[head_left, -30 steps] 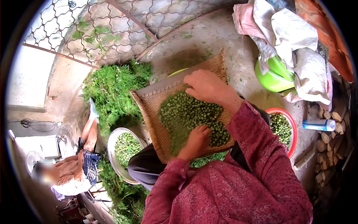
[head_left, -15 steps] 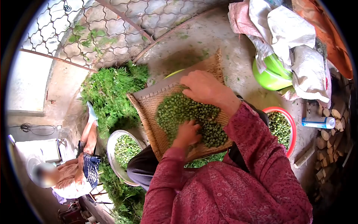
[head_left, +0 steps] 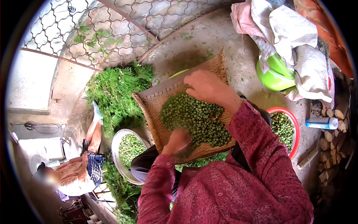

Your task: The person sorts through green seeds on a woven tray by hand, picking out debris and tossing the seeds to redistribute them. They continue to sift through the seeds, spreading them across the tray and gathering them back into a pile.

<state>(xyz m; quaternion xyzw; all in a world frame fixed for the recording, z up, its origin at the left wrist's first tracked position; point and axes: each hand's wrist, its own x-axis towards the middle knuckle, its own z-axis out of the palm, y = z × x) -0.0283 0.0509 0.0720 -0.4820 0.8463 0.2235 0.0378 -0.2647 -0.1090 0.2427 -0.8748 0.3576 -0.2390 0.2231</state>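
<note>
A woven winnowing tray [head_left: 151, 125] rests across my lap, with many small round green seed heads [head_left: 199, 117] spread over it. My right hand [head_left: 210, 87] is above the far side of the tray. Its fingers are bent together near the far edge of the heap, and whatever they hold is hidden. My left hand [head_left: 178, 141] is low over the near left part of the tray, beside the heap. It looks curled, but motion smears its fingers.
A metal basin [head_left: 116, 147] of green pieces stands left, a red-rimmed basin [head_left: 297, 130] right. Feathery green plants [head_left: 115, 89] lie beyond. A seated person [head_left: 76, 171] is far left. Sacks [head_left: 291, 30], a green tub [head_left: 274, 76], a blue-white tube [head_left: 320, 123] and firewood [head_left: 330, 149] are right.
My left hand has drawn back from the heap toward the near left edge of the tray. The right hand stays almost where it was. The whole view has shifted slightly.
</note>
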